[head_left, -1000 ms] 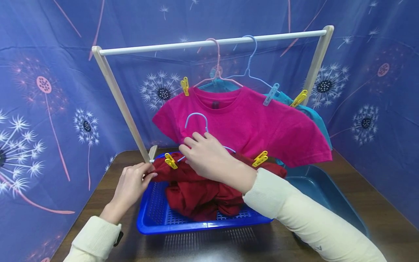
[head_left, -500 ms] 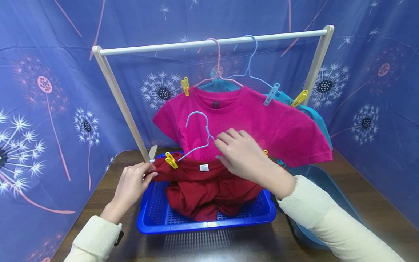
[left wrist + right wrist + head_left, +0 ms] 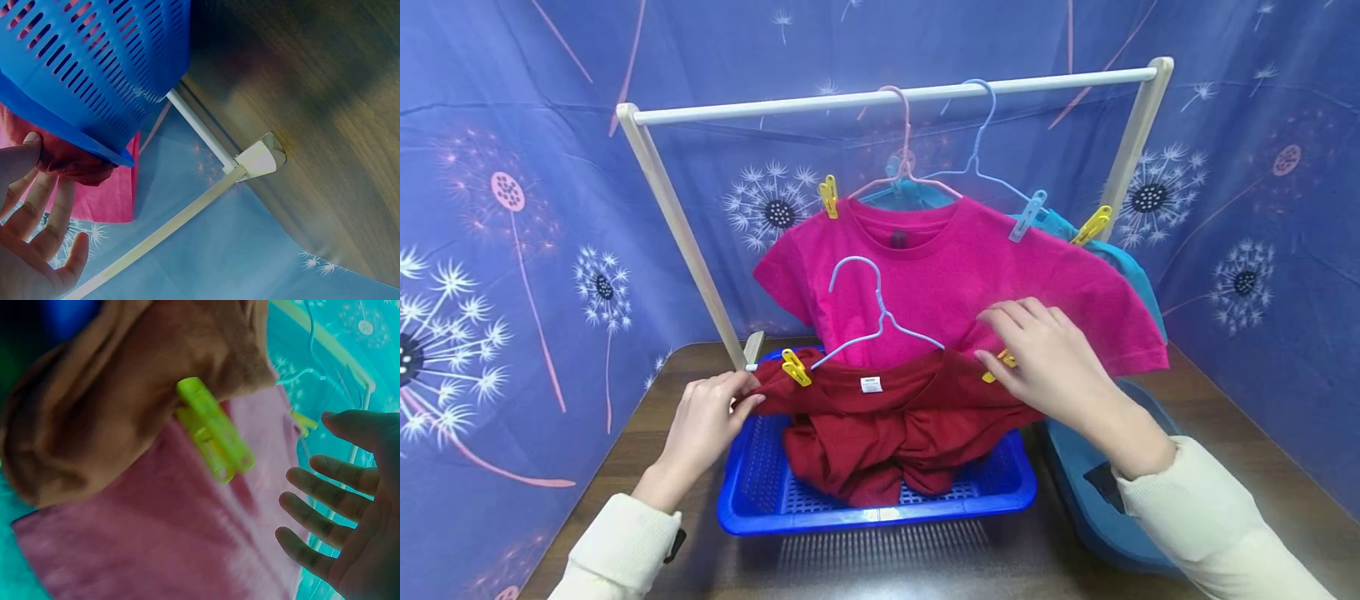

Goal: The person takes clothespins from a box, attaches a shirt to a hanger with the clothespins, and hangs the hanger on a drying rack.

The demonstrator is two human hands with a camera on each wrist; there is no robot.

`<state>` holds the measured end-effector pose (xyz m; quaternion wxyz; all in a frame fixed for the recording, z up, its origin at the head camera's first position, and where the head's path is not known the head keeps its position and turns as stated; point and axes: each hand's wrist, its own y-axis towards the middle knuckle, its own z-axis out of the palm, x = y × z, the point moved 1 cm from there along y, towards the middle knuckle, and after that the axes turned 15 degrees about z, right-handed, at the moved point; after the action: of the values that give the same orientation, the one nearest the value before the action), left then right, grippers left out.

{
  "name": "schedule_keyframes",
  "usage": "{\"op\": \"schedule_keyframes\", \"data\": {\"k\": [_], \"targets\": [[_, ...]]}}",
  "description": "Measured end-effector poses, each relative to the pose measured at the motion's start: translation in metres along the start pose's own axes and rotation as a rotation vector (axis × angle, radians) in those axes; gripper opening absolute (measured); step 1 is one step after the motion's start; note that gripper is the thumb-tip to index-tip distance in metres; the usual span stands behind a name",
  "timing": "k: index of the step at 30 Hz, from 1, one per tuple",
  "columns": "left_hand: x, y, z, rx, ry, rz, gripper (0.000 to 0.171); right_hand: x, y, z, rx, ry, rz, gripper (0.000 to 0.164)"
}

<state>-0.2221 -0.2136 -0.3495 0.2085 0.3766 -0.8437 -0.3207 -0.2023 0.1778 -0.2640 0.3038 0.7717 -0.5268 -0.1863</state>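
A dark red shirt [image 3: 880,450] lies bunched in the blue basket [image 3: 880,518], its neckline with a white label turned up. Inside the neckline sits a light blue hanger [image 3: 881,315], hook upward, with a yellow clothespin [image 3: 796,367] on the left shoulder and another yellow clothespin [image 3: 215,428] on the right. My left hand [image 3: 703,421] pinches the shirt's left sleeve between thumb and fingers, the other fingers spread in the left wrist view. Near the right clothespin, my right hand [image 3: 1052,367] has its fingers extended and holds nothing; it partly hides that clothespin in the head view.
Behind, a pink shirt [image 3: 940,275] and a teal shirt [image 3: 1123,258] hang from a rack's white rod [image 3: 812,104], held with clothespins. A blue-grey tray [image 3: 1097,508] stands right of the basket on the wooden table [image 3: 670,533]. Patterned blue cloth [image 3: 512,333] surrounds the table.
My right hand has let go of the light blue hanger near its neck and moved right, toward the right clothespin. The hanger and label are now uncovered. My left hand stays at the sleeve.
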Motion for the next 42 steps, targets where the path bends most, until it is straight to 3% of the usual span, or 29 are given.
{"op": "schedule_keyframes", "data": {"k": [12, 21, 27, 42], "targets": [[0.0, 0.0, 0.0, -0.006, 0.011, 0.017, 0.017, -0.033, -0.032, 0.004, -0.02, 0.032, 0.103, 0.05], [-0.001, -0.001, 0.0, 0.023, 0.016, -0.012, 0.016, -0.046, -0.047, 0.027, 0.008, 0.014, 0.081, 0.038], [-0.001, -0.001, -0.001, 0.007, 0.014, 0.007, 0.016, -0.051, -0.052, 0.041, 0.018, -0.014, 0.064, 0.031], [0.001, -0.002, 0.003, 0.011, 0.002, 0.004, 0.016, -0.055, -0.057, 0.052, 0.006, -0.01, 0.06, 0.025]]}}
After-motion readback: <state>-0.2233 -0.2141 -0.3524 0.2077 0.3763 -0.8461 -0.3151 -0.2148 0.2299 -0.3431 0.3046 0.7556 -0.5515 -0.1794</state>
